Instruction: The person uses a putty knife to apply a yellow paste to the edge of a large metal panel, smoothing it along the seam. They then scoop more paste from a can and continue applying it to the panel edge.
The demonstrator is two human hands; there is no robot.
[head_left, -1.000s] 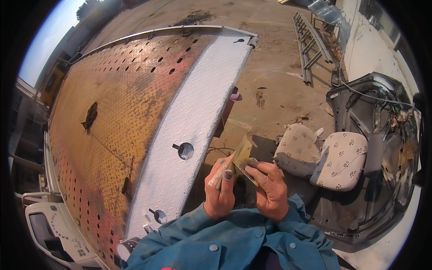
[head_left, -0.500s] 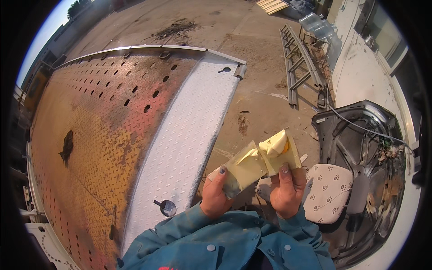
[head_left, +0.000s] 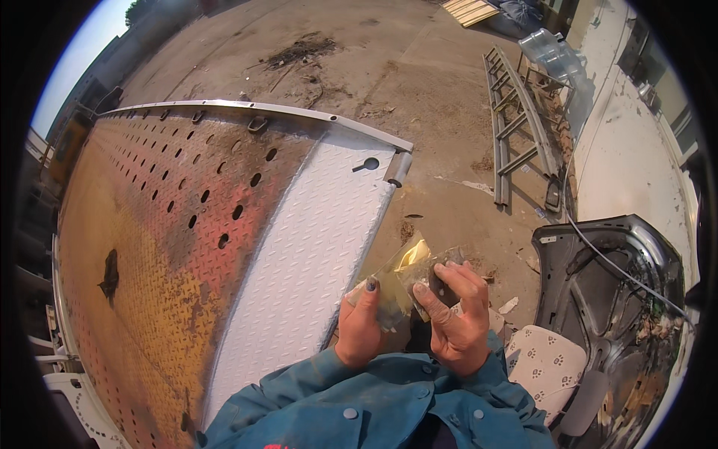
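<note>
My left hand [head_left: 360,325] grips a yellowish, smeared flat plate [head_left: 390,299] by its lower left edge, thumb on top. Pale yellow putty [head_left: 412,256] forms a ridge near that plate's upper end. With thumb and fingers my right hand [head_left: 458,318] pinches a second flat plate, a dull greyish putty spreader [head_left: 416,278], tilted face down against the left plate. Where the two overlap, the spreader hides part of the putty and its own underside. Both hands are close together in front of my chest.
A trailer-like metal ramp [head_left: 224,202] with worn red and yellow tread plate and a white-painted strip [head_left: 292,262] lies at left. At right are a cushion with paw prints [head_left: 546,367], a black car hood [head_left: 613,299], a ladder [head_left: 520,127] and clear jugs [head_left: 553,56].
My right hand has turned its spreader over from putty side up and moved it onto the left plate. The orange streak and large lump are hidden now. My left hand stays nearly in place.
</note>
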